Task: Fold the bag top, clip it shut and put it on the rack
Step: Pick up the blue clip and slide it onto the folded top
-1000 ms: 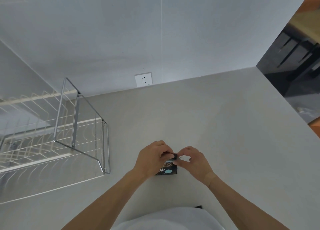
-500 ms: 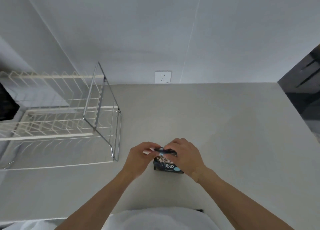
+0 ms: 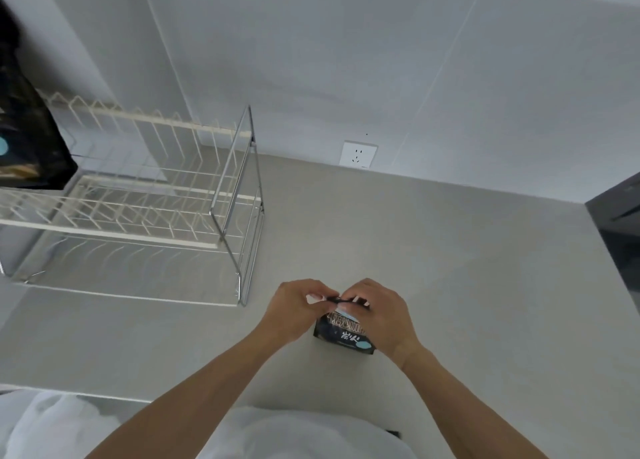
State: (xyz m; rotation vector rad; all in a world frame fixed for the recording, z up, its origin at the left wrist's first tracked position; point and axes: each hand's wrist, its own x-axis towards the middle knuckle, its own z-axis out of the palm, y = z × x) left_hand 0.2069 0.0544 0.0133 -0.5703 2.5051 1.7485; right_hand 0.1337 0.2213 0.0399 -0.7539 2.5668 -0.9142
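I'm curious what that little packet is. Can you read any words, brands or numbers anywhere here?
small black bag: pale characters, too blurred to read for certain.
large dark bag on the rack: no legible text.
wall socket: no lettering visible.

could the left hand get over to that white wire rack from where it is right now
Probably yes. The left hand is pinching the top of the small black printed bag, and only bare grey counter lies between it and the white wire rack on its left.
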